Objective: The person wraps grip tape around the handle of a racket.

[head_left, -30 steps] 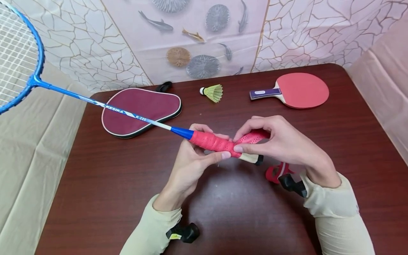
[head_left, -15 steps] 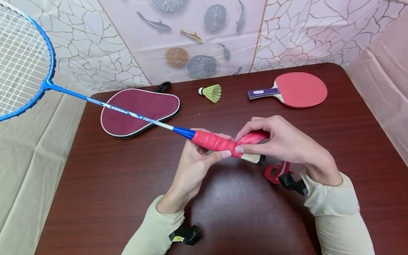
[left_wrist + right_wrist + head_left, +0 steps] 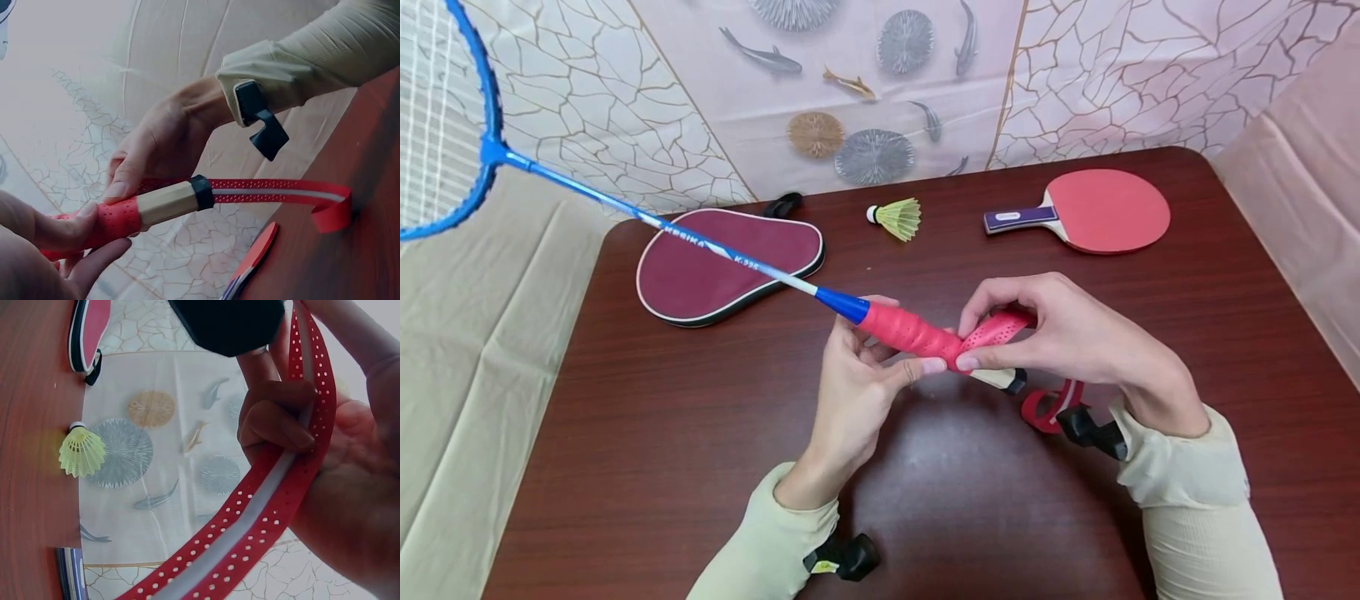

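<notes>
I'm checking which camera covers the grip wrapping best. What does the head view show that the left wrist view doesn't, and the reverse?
Only the head view shows the racket's blue shaft, the maroon paddle case, the shuttlecock and the whole red paddle. Only the left wrist view shows the bare pale handle section plainly, with the loose tape's white inner stripe. Both show the left hand holding the wrapped grip and the right hand pinching the red grip tape.
</notes>
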`<action>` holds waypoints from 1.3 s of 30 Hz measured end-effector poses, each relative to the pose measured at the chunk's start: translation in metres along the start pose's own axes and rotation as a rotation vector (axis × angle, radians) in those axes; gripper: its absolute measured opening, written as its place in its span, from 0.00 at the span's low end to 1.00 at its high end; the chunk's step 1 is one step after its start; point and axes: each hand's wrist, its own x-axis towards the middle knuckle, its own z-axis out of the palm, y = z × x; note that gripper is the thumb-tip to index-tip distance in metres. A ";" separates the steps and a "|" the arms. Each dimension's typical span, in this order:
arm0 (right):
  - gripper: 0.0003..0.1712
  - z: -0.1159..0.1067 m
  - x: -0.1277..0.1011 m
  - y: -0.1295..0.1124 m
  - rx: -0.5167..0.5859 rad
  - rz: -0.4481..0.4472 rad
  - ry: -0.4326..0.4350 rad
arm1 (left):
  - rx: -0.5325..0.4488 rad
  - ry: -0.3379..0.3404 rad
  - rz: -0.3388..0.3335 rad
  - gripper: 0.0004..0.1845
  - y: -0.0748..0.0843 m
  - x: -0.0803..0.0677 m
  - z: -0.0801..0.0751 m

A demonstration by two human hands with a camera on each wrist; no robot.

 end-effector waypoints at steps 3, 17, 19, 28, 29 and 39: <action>0.15 0.001 0.001 -0.001 0.014 0.005 0.013 | -0.071 0.034 0.003 0.32 -0.001 -0.001 0.001; 0.21 0.011 0.008 0.004 -0.073 0.030 0.005 | -0.120 -0.092 -0.068 0.38 -0.006 -0.005 0.011; 0.21 0.012 0.007 0.005 -0.071 0.028 -0.002 | -0.100 -0.084 -0.091 0.38 -0.007 -0.004 0.010; 0.24 0.013 0.007 0.002 -0.070 -0.011 -0.016 | -0.106 -0.071 -0.034 0.37 -0.008 -0.003 0.009; 0.24 0.012 0.007 0.001 -0.070 -0.015 -0.015 | -0.109 -0.071 -0.022 0.37 -0.008 -0.003 0.009; 0.14 -0.001 -0.002 0.000 -0.127 -0.007 0.031 | -0.086 -0.052 0.010 0.36 -0.002 0.000 0.003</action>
